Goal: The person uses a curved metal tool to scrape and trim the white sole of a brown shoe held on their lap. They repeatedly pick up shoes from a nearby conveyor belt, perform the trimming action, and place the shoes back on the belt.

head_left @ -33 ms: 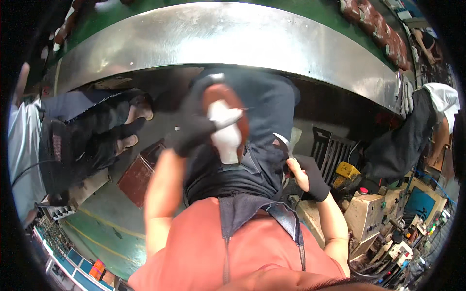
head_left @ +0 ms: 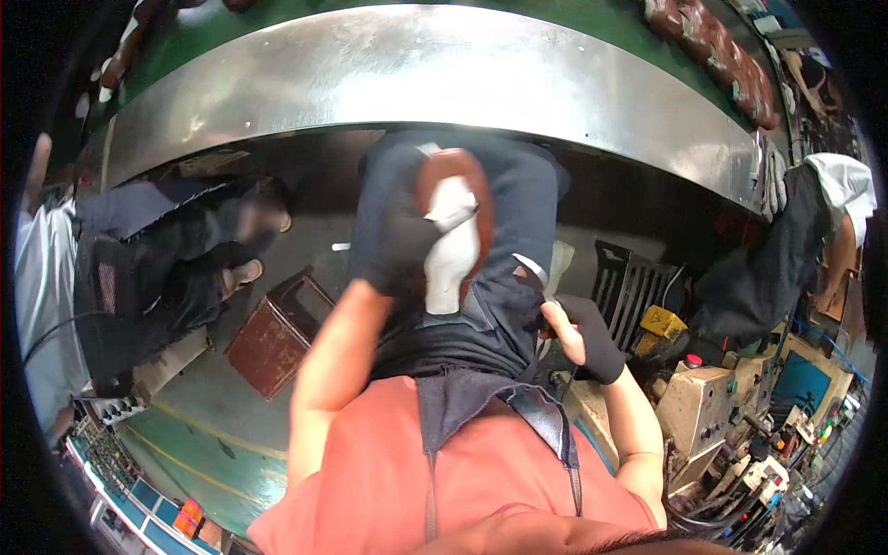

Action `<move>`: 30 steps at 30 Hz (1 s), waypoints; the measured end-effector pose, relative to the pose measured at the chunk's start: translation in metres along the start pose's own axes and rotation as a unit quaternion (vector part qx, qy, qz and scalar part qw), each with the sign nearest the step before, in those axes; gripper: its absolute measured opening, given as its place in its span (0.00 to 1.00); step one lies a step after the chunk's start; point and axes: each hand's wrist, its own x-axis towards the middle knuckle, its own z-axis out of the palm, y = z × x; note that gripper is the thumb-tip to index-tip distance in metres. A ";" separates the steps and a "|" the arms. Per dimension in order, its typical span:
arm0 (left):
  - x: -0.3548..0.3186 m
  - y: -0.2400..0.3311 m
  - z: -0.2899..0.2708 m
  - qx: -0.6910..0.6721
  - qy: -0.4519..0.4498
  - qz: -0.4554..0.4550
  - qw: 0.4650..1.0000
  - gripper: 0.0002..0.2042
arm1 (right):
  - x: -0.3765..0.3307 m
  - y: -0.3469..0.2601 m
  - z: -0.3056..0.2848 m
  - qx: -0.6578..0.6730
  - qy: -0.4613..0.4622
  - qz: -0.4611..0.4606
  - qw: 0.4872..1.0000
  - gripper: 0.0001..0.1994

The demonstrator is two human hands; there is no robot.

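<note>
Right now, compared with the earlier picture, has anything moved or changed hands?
Nothing has visibly changed. The left hand holds the brown shoe on its white last as before, and the right hand sits at the dark apron, gripping a thin tool.

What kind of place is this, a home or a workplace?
Most likely a shoe factory floor. The left hand holds a brown shoe upper on a white last, a long metal conveyor bench carries more brown shoes, and beige machines stand nearby.
</note>
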 end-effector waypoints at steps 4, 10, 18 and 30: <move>-0.077 -0.065 0.086 0.016 -0.062 -0.048 0.997 0.37 | 0.002 -0.003 -0.003 -0.068 -0.053 0.009 0.996 0.18; -0.094 -0.061 0.074 -0.011 -0.089 -0.035 0.995 0.37 | 0.059 -0.010 -0.016 -0.240 -0.142 -0.051 0.959 0.24; -0.100 -0.087 0.062 0.016 -0.119 -0.032 0.992 0.37 | 0.105 -0.005 -0.003 -0.514 -0.051 -0.275 0.811 0.23; -0.088 -0.105 0.120 -0.235 -0.015 -0.039 0.971 0.33 | 0.114 -0.047 -0.034 -0.432 -0.307 -0.067 0.845 0.26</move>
